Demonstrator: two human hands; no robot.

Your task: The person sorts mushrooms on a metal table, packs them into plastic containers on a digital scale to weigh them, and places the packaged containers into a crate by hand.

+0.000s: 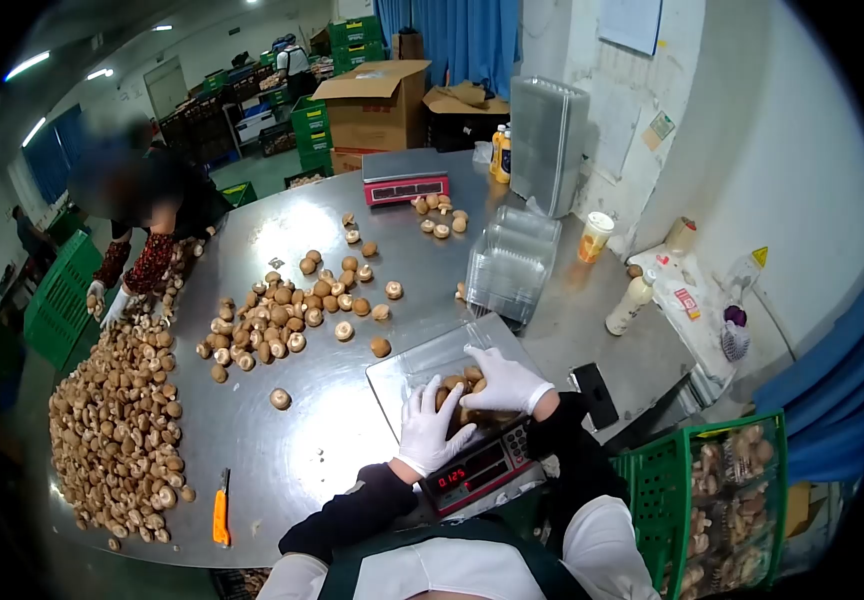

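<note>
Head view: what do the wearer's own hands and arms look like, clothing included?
The left hand and right hand wear plain white close-fitting gloves, short at the cuff. Black fabric sleeves cover both forearms, with loose white fabric sleeves higher up. No cables show on either arm.

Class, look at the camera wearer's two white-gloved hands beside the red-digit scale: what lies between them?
In the head view, a few brown mushrooms, partly hidden, lie between the left hand and the right hand.
</note>
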